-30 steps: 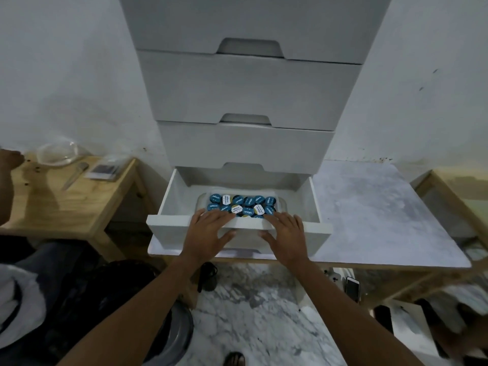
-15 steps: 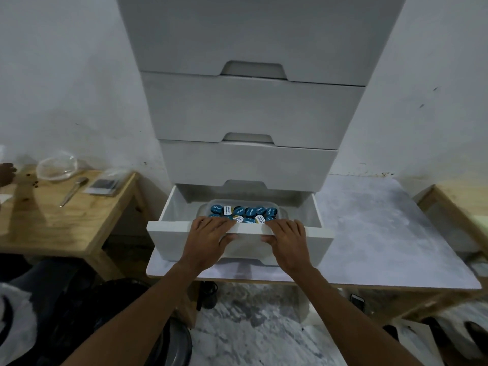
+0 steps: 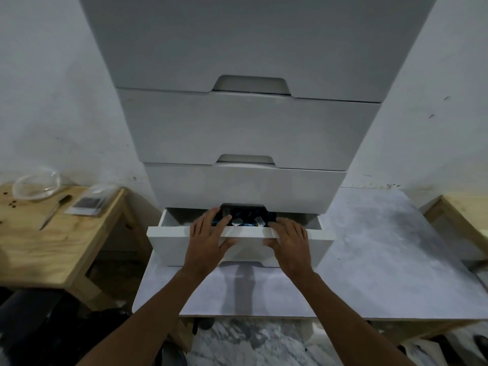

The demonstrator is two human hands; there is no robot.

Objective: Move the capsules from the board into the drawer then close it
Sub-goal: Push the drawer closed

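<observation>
Fingers (image 3: 208,223) spread flat over white flat-panel drawer front (image 3: 169,244), blue foil-topped capsules (image 3: 248,224) inside.
Push evenly; lift them clear of the rim before it shuts.

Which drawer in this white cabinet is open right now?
The bottom drawer: its front stands forward, capsules showing inside, left hand and right hand on it. The drawers above sit flush.

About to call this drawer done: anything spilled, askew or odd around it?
Nothing looks spilled or askew. The drawer is slightly open, with the capsules inside. One oddity: fingers of the left hand and right hand reach over the front's top edge into the gap, where they might get pinched.
</observation>
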